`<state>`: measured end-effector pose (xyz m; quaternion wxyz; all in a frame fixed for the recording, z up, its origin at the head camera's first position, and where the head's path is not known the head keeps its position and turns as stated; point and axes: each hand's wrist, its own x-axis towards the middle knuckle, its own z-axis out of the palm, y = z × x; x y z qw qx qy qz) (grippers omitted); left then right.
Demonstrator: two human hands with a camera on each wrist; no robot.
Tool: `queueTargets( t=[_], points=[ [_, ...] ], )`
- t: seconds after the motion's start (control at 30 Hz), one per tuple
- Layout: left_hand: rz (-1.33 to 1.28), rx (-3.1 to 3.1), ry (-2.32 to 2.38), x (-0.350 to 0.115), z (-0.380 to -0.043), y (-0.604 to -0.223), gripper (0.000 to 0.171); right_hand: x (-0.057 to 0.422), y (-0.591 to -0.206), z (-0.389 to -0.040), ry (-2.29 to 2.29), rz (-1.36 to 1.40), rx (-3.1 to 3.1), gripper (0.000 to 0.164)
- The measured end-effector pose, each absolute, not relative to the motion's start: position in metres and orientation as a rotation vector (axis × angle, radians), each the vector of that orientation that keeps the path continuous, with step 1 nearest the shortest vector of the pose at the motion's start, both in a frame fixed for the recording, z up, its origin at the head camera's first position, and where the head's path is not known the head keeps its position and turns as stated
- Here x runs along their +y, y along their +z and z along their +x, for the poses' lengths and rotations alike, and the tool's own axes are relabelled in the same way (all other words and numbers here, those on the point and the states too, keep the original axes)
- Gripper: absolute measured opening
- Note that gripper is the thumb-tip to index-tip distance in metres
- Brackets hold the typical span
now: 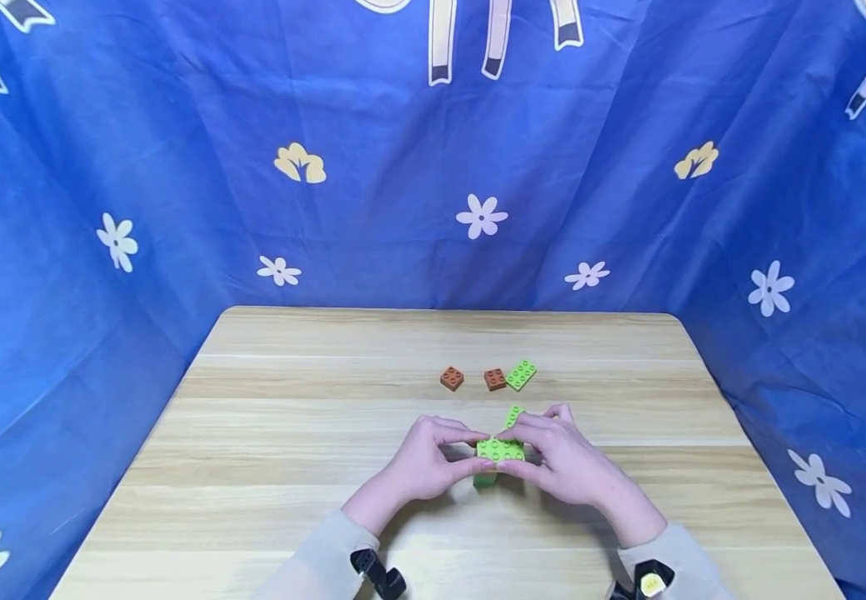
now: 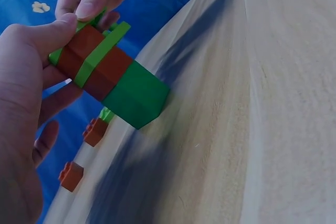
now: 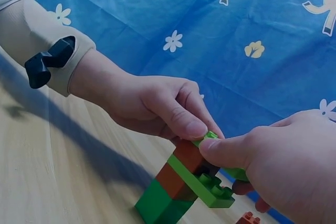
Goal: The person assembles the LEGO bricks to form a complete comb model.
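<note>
A tower of toy building bricks stands on the table, with a dark green block (image 2: 137,95) at its foot. Above that come two reddish-brown bricks with a light green plate (image 2: 100,56) between them, whose studded end juts out to one side. Another light green plate (image 1: 500,450) with studs caps the tower. My left hand (image 1: 433,458) pinches this top plate at its left end, thumb on the near side and fingers on the far side. From the right, my right hand (image 1: 563,454) pinches the same plate, the two thumbs almost meeting.
Farther back on the wooden table (image 1: 290,450) lie a brown brick (image 1: 452,378), a second brown brick (image 1: 495,380) and a loose light green plate (image 1: 522,375) beside it. A blue patterned curtain (image 1: 402,233) surrounds the table's back and sides.
</note>
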<state>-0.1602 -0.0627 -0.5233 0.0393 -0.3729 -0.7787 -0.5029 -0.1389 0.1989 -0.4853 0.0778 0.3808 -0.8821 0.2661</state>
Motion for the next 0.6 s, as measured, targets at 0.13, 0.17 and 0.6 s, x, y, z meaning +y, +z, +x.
queueTargets(
  t=[0.13,0.17,0.6],
  points=[
    [-1.121,-2.392,-1.574,-0.0630,-0.1596,-0.5233,0.033,0.1989,-0.4860,-0.1409,0.785,1.127,-2.663,0.036],
    [-1.117,-2.394,-1.578,-0.0630,-0.1594,-0.5233,0.033,0.1988,-0.4860,-0.1412,0.783,1.125,-2.666,0.036],
    [-1.056,-2.466,-1.371,-0.0631,-0.1563,-0.5190,0.037,0.1979,-0.4843,-0.1391,0.795,1.093,-2.684,0.041]
  ],
)
